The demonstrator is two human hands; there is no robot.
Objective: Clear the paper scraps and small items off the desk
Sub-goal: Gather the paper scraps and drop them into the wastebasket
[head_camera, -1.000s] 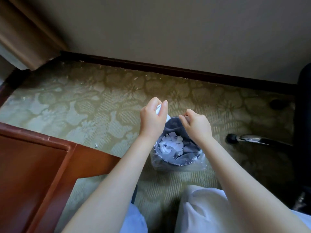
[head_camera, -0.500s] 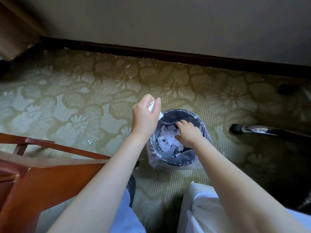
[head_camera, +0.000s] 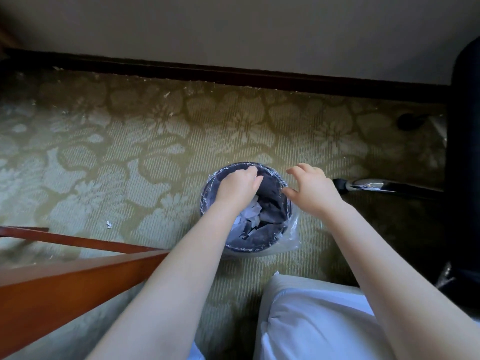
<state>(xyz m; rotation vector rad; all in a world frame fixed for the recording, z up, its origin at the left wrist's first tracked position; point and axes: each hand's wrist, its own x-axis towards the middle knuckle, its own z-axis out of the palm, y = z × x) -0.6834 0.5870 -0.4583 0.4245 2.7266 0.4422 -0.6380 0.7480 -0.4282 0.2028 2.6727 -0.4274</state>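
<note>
Olive-green carpet (head_camera: 130, 162) with a pale flower pattern covers the floor, running up to a dark skirting board (head_camera: 233, 74) under a plain wall (head_camera: 233, 27). Reddish-brown wood of the desk (head_camera: 65, 287) cuts across the lower left, and a black chair (head_camera: 465, 178) fills the right edge, one chrome leg (head_camera: 374, 185) with a dark tip reaching out just right of the bin. White cloth over the person's knee (head_camera: 311, 323) shows at the bottom.

Near the middle stands a small round bin (head_camera: 280, 229) — dark, lined with a clear plastic bag whose slack bulges out on its right side. Torn white paper scraps (head_camera: 250, 216) lie heaped inside it.

Both bare forearms reach forward over the bin. Curled down into the bin's mouth near the far rim, the left hand (head_camera: 237, 187) has its fingers bent inward; whether it grips anything I cannot tell, since the palm faces away. Over the right rim hovers the right hand (head_camera: 311, 188), fingers spread and loosely bent, empty — thumb tip close to the bag's edge, though contact is not clear.

One small white scrap (head_camera: 109, 224) lies on the carpet, well left of the bin and just beyond the desk's thin rail (head_camera: 78, 239).
</note>
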